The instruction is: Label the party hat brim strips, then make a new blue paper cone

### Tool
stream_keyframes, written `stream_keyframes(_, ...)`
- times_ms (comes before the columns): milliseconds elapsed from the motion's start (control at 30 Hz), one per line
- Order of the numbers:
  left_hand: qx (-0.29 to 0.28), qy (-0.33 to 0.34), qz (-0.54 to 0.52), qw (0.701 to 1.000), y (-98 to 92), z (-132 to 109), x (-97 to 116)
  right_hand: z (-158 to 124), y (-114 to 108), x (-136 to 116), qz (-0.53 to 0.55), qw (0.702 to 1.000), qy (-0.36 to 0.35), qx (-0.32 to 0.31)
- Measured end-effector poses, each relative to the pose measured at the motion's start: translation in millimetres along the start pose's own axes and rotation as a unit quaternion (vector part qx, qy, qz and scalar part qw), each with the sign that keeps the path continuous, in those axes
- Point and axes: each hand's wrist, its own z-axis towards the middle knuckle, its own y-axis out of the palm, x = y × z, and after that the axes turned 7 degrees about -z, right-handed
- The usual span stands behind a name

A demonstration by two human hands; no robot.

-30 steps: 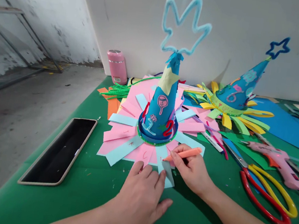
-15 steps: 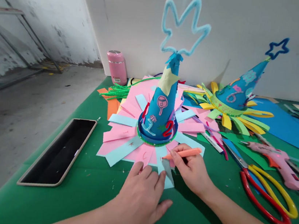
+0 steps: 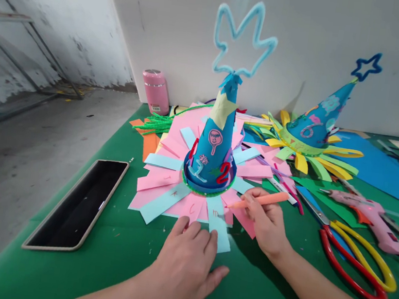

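Observation:
A blue paper cone hat stands upright, topped by a light-blue pipe-cleaner crown. Pink and light-blue paper strips fan out around its base. My right hand pinches an orange marker, its tip over a pink strip at the hat's front right. The light-blue strip to the left of that bears a letter like an "m". My left hand lies palm down with fingers apart, fingertips resting at the ends of the front strips. Letters also show on the strips further left.
A phone lies at left on the green table. Behind are a pink flask and green pipe cleaners. To the right are scissors, a pink glue gun and a second blue cone hat.
My right hand has shifted right with the marker, from the light-blue strip to the neighbouring pink one. The letter on the light-blue strip has grown into an "m". My left hand stays nearly still.

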Motion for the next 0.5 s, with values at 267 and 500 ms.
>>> stream_keyframes(267, 0.075, 0.037, -0.033, 0.996, 2.3, -0.7, -1.1, 7.6, -11.7, -7.4, 0.003, 0.992, -0.078, 0.099)
stream_keyframes(500, 0.263, -0.127, -0.022, 0.956, -26.2, 28.0, -29.1, 9.9, -17.0, -13.1, -0.037, 0.981, -0.113, 0.153)
